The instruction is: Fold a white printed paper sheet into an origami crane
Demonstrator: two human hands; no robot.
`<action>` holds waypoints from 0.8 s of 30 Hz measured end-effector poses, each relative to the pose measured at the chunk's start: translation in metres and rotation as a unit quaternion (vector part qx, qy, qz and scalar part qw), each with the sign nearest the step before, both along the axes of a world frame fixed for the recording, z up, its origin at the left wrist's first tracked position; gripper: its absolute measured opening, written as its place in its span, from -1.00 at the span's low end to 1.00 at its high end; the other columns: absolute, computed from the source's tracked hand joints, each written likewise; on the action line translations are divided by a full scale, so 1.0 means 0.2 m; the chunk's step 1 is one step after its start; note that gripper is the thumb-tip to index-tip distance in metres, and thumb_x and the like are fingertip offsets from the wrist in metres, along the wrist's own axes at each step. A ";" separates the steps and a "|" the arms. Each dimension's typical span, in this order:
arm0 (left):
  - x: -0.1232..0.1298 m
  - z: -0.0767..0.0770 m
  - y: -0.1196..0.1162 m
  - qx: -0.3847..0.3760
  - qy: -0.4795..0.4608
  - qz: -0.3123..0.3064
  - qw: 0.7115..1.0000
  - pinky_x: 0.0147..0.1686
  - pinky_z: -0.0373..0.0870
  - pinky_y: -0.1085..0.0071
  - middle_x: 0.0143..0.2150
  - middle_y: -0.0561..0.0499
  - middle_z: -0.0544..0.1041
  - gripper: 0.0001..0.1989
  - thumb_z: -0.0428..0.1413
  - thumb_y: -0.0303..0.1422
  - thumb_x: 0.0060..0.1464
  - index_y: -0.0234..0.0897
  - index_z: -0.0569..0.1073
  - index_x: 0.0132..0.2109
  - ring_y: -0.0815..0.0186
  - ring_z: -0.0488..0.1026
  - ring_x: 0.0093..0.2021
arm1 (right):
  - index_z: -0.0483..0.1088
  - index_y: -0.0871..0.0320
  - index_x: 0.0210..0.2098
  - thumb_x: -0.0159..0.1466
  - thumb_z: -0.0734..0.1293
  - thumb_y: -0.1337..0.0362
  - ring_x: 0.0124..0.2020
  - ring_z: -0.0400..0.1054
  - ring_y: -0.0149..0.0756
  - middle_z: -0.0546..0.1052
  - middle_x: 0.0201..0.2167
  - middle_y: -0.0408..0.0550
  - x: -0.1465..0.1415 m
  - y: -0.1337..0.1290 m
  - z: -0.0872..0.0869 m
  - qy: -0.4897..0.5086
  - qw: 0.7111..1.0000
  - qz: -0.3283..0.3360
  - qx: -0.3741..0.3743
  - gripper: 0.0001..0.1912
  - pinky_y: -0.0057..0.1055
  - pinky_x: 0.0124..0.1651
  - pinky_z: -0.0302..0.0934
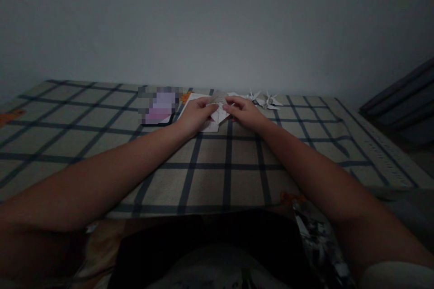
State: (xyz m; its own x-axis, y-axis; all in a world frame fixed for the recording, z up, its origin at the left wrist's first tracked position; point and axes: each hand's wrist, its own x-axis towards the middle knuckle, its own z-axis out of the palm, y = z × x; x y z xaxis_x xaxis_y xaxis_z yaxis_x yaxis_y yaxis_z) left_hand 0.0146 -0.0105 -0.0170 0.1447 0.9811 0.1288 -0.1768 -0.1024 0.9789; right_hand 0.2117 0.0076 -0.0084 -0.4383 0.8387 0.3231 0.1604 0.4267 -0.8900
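A folded piece of white paper (219,116) with visible creases and a downward point is pinched between my two hands. My left hand (197,115) closes on its left side, thumb on top. From the right, my right hand (244,110) grips the other side with thumb and index finger. Under and behind the left hand lies a flat white paper sheet (209,129). Just past the right hand rest several folded paper cranes (269,100), their wings spread. The fingers beneath the folded paper are partly hidden.
A phone (161,106) with a lit pinkish-purple screen, partly blurred, lies left of my hands. The checked tablecloth (210,180) covers the table, which meets a plain wall (217,27) at the back. Dark striped fabric (403,104) stands at the far right.
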 end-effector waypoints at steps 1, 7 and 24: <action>0.00 0.01 -0.01 0.010 0.010 0.001 1.000 -0.32 0.41 0.44 -0.33 0.00 0.63 -0.77 0.34 -0.35 0.00 -0.35 0.64 -0.17 0.36 0.53 -0.38 | 0.55 0.17 -0.04 0.30 0.44 0.04 -0.22 0.44 -0.29 0.61 -0.07 0.03 0.00 0.00 0.00 -0.001 1.000 0.001 0.005 -0.63 -0.37 -0.25 0.41; 0.00 0.04 -0.05 0.036 0.040 -0.006 0.999 -0.33 0.40 0.47 -0.21 -0.04 0.68 -0.52 0.36 -0.37 -0.03 -0.34 0.63 0.09 0.37 0.55 -0.34 | 0.49 0.14 -0.04 0.31 0.43 0.03 -0.13 0.46 -0.26 0.59 -0.07 0.00 0.00 0.00 0.00 0.000 1.000 0.016 0.023 -0.64 -0.30 -0.04 0.43; 0.01 0.05 -0.08 0.019 0.078 -0.015 0.997 -0.54 0.22 0.50 -0.35 0.04 0.60 -0.30 0.37 -0.42 -0.07 -0.22 0.57 0.28 0.44 0.38 -0.53 | 0.41 0.11 -0.17 0.27 0.46 0.13 -0.16 0.40 -0.30 0.51 -0.18 -0.09 -0.03 0.01 -0.02 0.010 1.000 0.006 -0.013 -0.75 -0.35 -0.04 0.36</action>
